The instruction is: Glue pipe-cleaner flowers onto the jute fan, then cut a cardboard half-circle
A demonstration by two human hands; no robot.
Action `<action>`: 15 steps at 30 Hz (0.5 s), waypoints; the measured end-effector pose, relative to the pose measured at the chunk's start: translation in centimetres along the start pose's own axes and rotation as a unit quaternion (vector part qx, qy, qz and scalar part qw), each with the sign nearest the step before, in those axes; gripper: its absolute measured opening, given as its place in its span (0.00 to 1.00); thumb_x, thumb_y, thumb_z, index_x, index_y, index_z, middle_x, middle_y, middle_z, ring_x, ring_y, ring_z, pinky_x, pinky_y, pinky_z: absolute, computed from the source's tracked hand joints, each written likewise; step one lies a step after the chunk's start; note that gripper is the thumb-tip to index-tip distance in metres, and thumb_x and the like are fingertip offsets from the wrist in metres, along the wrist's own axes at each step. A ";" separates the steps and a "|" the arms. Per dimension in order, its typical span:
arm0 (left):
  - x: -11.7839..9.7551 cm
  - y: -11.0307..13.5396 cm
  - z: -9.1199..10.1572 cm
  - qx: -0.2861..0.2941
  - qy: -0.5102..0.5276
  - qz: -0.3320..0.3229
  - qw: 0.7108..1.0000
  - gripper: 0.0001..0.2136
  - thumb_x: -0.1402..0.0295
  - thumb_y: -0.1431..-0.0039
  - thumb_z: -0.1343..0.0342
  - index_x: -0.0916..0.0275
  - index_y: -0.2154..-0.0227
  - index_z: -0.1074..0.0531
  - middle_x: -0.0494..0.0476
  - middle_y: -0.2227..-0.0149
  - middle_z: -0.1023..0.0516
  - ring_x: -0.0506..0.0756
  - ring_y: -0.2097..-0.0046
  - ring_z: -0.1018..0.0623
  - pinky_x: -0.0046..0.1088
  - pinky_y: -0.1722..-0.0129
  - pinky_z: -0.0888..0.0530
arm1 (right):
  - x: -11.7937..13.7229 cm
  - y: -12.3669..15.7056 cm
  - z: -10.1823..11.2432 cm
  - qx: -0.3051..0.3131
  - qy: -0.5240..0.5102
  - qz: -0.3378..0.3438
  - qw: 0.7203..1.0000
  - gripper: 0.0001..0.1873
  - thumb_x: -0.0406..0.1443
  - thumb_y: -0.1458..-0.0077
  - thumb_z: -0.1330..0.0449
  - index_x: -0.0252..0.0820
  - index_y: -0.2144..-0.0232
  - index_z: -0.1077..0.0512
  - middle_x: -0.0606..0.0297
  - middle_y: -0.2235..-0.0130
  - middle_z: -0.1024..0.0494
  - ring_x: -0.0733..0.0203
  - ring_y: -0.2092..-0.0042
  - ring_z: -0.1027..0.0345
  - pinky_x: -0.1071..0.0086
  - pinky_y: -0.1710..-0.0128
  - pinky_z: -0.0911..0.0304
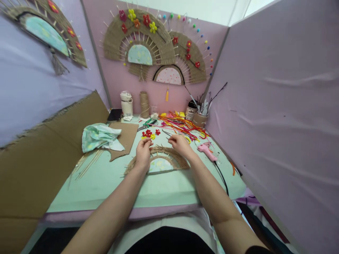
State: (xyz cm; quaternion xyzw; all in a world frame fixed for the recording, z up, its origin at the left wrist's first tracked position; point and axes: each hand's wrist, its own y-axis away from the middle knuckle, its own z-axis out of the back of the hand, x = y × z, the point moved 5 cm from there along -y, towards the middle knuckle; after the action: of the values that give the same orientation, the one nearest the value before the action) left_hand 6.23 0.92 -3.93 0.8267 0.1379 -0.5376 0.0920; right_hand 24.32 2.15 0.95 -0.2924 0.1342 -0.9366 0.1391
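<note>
A small half-round fan point(160, 165) of woven twine with a pale green patterned centre lies flat on the table in front of me. My left hand point(143, 152) is over its left part, fingertips pinched together near the top edge. My right hand point(180, 144) is above its right part, thumb and fingers also pinched. Whatever is between the fingertips of either hand is too small to make out. Just beyond the left fingers lie several red flowers point(148, 133) and yellow flowers point(153, 136). Scissors point(166, 133) rest beside my right fingertips.
A pink glue gun point(207, 151) with a black cord lies at right. Pipe cleaners point(182, 125), a twine spool point(144, 104) and a white bottle point(126, 104) are at the back. Patterned cloth point(99, 137) lies on cardboard point(128, 132) at left, near thin sticks point(88, 164).
</note>
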 end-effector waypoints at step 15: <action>0.7 -1.1 1.2 -0.059 -0.048 -0.076 0.994 0.10 0.72 0.52 0.46 0.59 0.64 0.31 0.53 0.62 0.28 0.52 0.58 0.28 0.34 0.52 0.33 | -1.6 0.9 -2.5 0.081 -0.031 0.057 0.995 0.06 0.38 0.50 0.36 0.40 0.73 0.24 0.65 0.70 0.22 0.64 0.67 0.34 0.71 0.66 0.44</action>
State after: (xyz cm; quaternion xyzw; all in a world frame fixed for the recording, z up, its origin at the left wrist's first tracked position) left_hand 5.12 1.70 -5.00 0.7800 0.2271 -0.5733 0.1066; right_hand 24.31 2.27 -2.21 -0.3006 0.0701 -0.9254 0.2200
